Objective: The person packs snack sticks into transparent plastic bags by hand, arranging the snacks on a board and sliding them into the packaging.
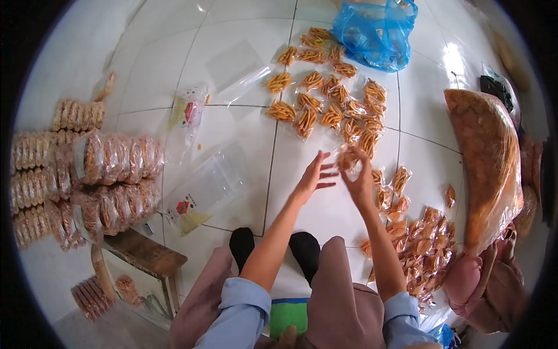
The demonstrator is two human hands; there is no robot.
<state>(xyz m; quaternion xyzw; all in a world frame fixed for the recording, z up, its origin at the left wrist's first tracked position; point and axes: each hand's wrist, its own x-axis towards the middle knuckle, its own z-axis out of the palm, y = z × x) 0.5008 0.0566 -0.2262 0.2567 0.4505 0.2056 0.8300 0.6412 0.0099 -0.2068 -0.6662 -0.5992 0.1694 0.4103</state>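
Note:
My right hand [358, 174] pinches a small clear packet of brown snacks [347, 159] over the white tiled floor. Just left of it is my left hand [315, 177], its fingers spread and nothing in them. Several small packets of stick-shaped snacks [332, 115] lie on the floor beyond both hands. Near my right forearm are a few more stick packets [401, 179] and a heap of small packets of flat brown snacks [423, 247].
Left lie clear plastic bags [218, 180], a printed one [187, 116] among them. Stacked bundles of packed snacks [119, 157] stand far left, near a wooden-framed box [142, 256]. A blue plastic bag [375, 32] sits at the back; a large snack sack [488, 157] is right.

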